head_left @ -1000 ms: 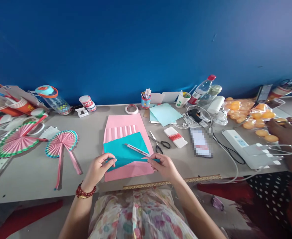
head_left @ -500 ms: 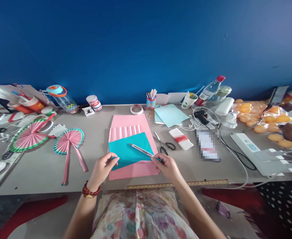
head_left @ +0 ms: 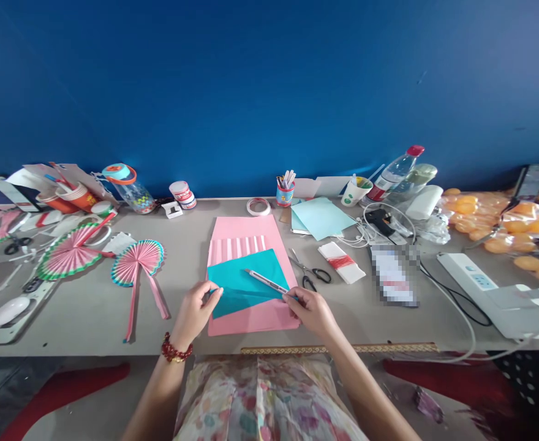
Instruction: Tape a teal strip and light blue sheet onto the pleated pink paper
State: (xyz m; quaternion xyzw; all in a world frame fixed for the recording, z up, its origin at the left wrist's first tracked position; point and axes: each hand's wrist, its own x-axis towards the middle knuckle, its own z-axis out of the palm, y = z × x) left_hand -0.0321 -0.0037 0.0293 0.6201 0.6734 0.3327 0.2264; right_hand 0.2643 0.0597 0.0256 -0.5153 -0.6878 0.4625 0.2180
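A teal sheet of paper (head_left: 237, 288) lies aslant over a stack of pink paper (head_left: 246, 226). My left hand (head_left: 198, 309) pinches its left corner between thumb and fingers. Across the teal sheet rests a white utility knife (head_left: 264, 280), its blade end pointing up and left. My right hand (head_left: 309, 311) is closed around the knife's rear end, close to the sheet's right corner; whether it also grips the paper cannot be made out. Behind the teal sheet shows a pleated pink-and-white strip (head_left: 238, 247). Scissors (head_left: 313, 272) lie beside the stack on the right.
Two folded paper fans (head_left: 138, 260) lie to the left. On the right are a thread-wound white card (head_left: 342, 262), a glue gun (head_left: 384, 222), pale blue sheets (head_left: 324, 217) and a power strip (head_left: 474, 288) with cables. A pen cup (head_left: 285, 193) stands behind.
The whole view has shifted, so the table's things appear slightly farther right. The teal sheet's lower edge looks straighter near my right hand. Both hands keep their grips.
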